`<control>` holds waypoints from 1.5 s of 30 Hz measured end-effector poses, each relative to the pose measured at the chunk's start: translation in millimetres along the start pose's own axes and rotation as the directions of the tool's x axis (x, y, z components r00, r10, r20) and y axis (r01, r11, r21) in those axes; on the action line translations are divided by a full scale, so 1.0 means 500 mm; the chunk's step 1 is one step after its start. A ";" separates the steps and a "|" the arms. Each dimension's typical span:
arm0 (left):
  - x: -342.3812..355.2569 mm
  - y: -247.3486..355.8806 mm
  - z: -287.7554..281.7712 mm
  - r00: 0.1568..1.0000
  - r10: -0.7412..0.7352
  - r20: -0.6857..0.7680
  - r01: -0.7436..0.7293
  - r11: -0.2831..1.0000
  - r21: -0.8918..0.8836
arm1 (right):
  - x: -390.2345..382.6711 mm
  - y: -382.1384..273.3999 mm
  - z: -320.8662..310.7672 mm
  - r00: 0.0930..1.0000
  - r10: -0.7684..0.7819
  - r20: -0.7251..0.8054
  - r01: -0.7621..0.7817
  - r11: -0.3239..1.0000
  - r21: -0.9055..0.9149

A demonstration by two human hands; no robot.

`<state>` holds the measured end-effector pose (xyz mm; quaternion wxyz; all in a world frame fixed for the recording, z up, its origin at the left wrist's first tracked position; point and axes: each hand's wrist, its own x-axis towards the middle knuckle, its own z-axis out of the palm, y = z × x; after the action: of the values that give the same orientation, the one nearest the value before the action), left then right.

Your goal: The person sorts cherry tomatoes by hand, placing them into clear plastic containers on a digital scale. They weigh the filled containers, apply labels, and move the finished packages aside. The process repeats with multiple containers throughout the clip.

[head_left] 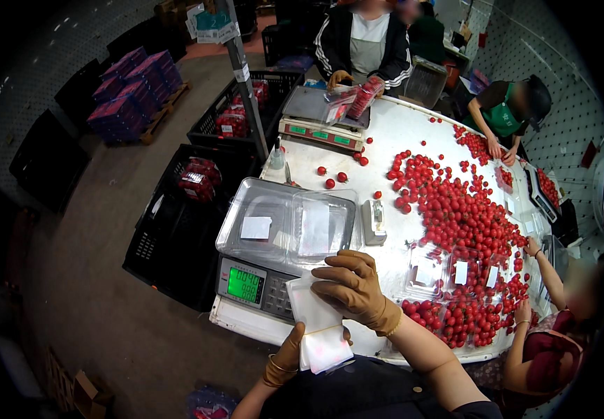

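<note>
Gloves on both hands, and the work in hand looks like peeling 1 pad off a stack [319, 328] (white, thin sheets) at the table's near edge, beside the scale [260, 279]. Left hand [286, 359] is closed under the stack's lower end, holding it. Right hand [353, 288] lies curled over the top end, fingertips pinching at a sheet. Next, I judge, a single sheet must be separated cleanly and carried to the clear tray [288, 223] on the scale, just beyond the hands.
</note>
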<state>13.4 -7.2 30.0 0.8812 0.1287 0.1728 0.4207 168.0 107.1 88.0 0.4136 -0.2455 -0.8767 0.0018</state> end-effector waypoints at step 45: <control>0.261 0.297 -0.166 0.968 -0.177 0.178 -0.219 -0.942 0.256 | -0.106 0.291 0.092 0.663 -0.002 0.748 0.106 0.990 -0.092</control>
<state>-47.8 193.1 -15.5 -0.0194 0.9390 0.3384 -0.0575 225.4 221.1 -10.6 0.0019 -0.2231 -0.9742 0.0337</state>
